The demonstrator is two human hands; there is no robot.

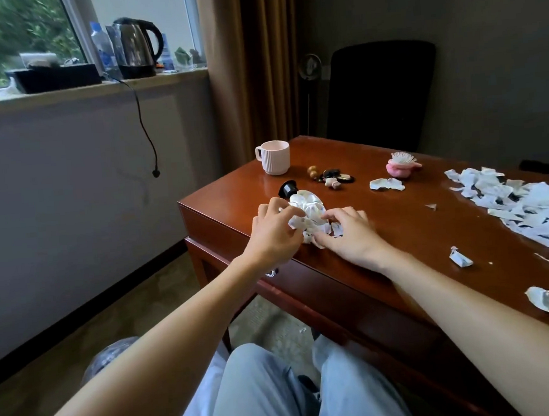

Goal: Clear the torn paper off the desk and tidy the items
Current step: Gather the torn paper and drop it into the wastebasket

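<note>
Left hand (275,232), right hand (349,235) around paper (310,212)

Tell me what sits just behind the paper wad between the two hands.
A small black cup-shaped object lies on the desk right behind the paper wad; farther back stands a pink mug. The wad hides the object's near side.

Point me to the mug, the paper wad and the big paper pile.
Mug (275,159): head view, ribbed side wall.
Paper wad (309,209): head view, crumpled top.
Paper pile (526,203): head view, middle of the heap.
</note>
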